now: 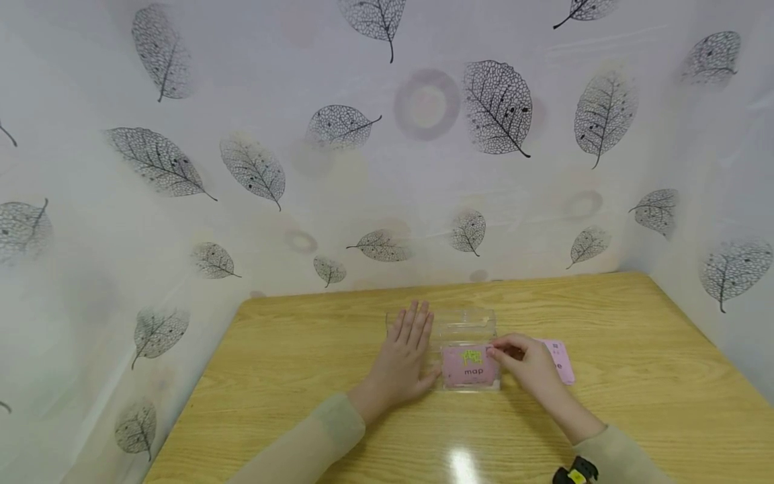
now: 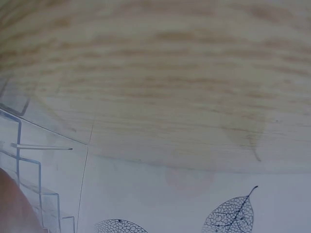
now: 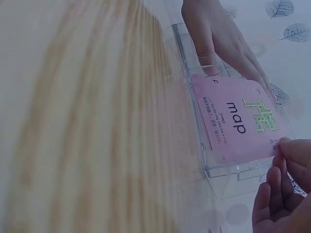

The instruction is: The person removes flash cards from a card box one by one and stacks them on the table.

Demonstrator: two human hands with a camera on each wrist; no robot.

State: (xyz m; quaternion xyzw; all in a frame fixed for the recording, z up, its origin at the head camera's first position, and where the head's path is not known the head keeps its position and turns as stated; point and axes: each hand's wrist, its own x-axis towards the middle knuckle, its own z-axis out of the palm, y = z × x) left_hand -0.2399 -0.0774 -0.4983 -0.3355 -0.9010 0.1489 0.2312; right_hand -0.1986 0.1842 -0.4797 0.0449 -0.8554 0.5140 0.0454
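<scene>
Between my thumb and fingers, my right hand (image 1: pixel 531 368) pinches the top right corner of a pink flashcard (image 1: pixel 457 371). The card carries a yellow-green map drawing and the word "map". It sits in the front part of a clear plastic stepped stand (image 1: pixel 464 329), whose clear tiers rise behind it. In the right wrist view the card (image 3: pixel 226 114) tilts over the clear plastic. On the stand's left end lies my left hand (image 1: pixel 402 366), fingers straight and pointing away, thumb near the card's left edge. The left wrist view catches the stand's stepped edge (image 2: pixel 40 177).
A second pink card (image 1: pixel 564 363) lies on the wooden table (image 1: pixel 290 356), partly behind my right hand. A pale sheet with dark leaf prints (image 1: pixel 417 181) stands along the table's back and sides.
</scene>
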